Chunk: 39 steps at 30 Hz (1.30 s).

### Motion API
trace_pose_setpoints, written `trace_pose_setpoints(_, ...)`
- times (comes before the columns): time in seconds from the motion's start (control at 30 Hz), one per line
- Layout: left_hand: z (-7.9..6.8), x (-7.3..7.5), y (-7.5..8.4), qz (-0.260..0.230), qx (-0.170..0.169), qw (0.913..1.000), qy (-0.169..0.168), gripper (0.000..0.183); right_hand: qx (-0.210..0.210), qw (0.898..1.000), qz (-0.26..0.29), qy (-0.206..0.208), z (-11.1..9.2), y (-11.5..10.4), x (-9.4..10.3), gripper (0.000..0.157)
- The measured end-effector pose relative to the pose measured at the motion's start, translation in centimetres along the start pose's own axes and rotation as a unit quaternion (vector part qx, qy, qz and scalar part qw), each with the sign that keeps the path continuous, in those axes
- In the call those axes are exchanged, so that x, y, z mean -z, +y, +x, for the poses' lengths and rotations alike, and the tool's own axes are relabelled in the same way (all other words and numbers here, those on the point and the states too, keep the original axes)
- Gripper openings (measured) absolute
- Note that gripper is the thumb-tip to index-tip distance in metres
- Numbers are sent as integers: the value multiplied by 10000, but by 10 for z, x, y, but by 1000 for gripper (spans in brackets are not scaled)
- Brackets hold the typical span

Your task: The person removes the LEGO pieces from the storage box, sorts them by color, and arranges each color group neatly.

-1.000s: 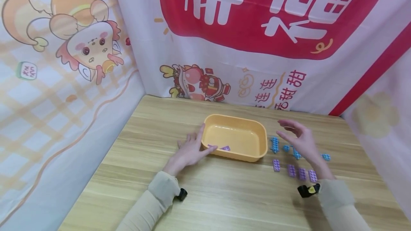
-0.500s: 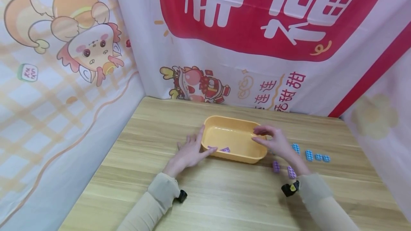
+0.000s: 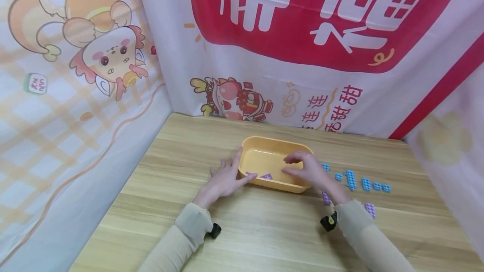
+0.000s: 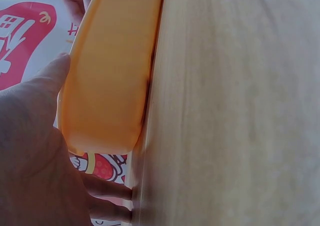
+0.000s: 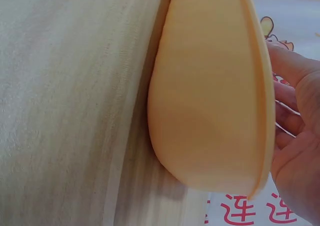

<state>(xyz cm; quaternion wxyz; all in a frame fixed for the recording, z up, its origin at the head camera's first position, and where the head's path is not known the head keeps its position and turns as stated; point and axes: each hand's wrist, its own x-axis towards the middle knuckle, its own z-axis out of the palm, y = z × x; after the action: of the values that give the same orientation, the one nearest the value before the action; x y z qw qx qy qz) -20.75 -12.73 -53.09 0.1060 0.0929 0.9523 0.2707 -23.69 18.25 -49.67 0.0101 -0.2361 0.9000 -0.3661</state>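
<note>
An orange plastic bin (image 3: 277,141) sits on the wooden table, with purple toy bricks (image 3: 266,176) inside near its front wall. My left hand (image 3: 224,177) rests against the bin's left end, fingers spread and thumb lying along the front rim. In the left wrist view, my left thumb reaches the rim of the bin (image 4: 107,75). My right hand (image 3: 308,171) reaches over the bin's right end, its thumb and fingers apart with nothing visible between them. In the right wrist view, the bin's outer wall (image 5: 210,95) partly hides those fingers.
Right of the bin lie several blue bricks (image 3: 350,179) in a loose row. Purple bricks (image 3: 370,210) lie nearer the front, partly hidden by my right forearm. Printed cloth (image 3: 234,53) hangs behind the table (image 3: 264,230) and at both sides.
My right hand has moved left from above the blue bricks to over the inside of the bin. The left hand has stayed at the bin's left end.
</note>
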Motion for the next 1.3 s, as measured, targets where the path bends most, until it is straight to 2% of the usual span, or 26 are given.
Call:
trace_pose_setpoints(0.23,0,-1,0,-60,17,10000,4,112,-254,9951,-726,-615,9,-5,-10,28)
trace_pose_setpoints(0.37,0,0,0,-48,20,10000,8,112,-497,9891,-1033,-927,18,-8,-20,35)
trace_pose_setpoints(0.5,0,-1,0,-6,-2,10000,18,111,-516,9841,-1304,-1093,27,-10,-31,47)
trace_pose_setpoints(0.53,0,-1,0,-8,-6,10000,17,111,-525,9823,-1384,-1151,29,-11,-33,48)
trace_pose_setpoints(0.6,-1,0,1,-24,-16,10000,16,110,-437,9791,-1535,-1263,38,2,-43,46)
trace_pose_setpoints(0.67,-1,1,1,-35,-30,10000,20,111,-314,9760,-1628,-1411,43,1,-47,41)
trace_pose_setpoints(0.77,-1,1,0,-25,-61,10000,28,111,-131,9741,-1617,-1573,49,0,-51,34)
trace_pose_setpoints(0.83,0,1,-1,-10,-77,10000,33,112,-107,9738,-1541,-1669,46,-16,-46,29)
trace_pose_setpoints(0.93,1,1,-1,-1,-81,10000,46,113,-144,9746,-1438,-1710,45,-19,-44,27)
trace_pose_setpoints(1.03,1,2,-1,3,-76,10000,62,113,-92,9769,-1318,-1682,45,-17,-44,23)
trace_pose_setpoints(1.2,1,2,-1,22,-31,10000,11,114,193,9826,-817,-1654,45,-12,-45,14)
trace_pose_setpoints(1.23,0,2,-1,21,-18,10000,-4,114,355,9840,-723,-1589,45,-4,-47,17)
trace_pose_setpoints(1.3,0,2,0,26,-18,10000,-13,113,397,9860,-595,-1508,44,-3,-47,20)
